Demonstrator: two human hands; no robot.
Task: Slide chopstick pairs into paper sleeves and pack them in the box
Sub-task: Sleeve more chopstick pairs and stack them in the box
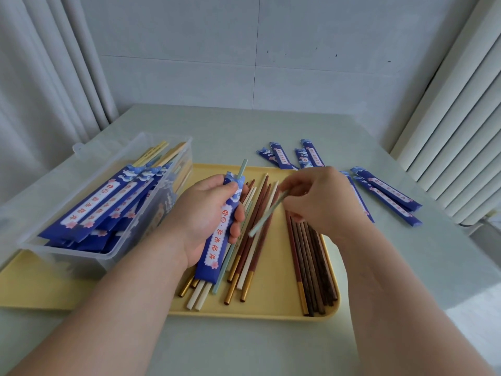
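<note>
My left hand grips a blue paper sleeve above the yellow tray. One pale green chopstick sticks out of the sleeve's far end. My right hand pinches a second pale green chopstick, slanted, just right of the sleeve. Loose chopsticks lie on the tray: white and reddish ones with gold tips and dark brown wooden ones. The clear plastic box at the left holds several filled blue sleeves.
Several empty blue sleeves lie scattered on the pale table behind and right of the tray. Curtains hang at the left and a white radiator stands at the right. A tiled wall is behind.
</note>
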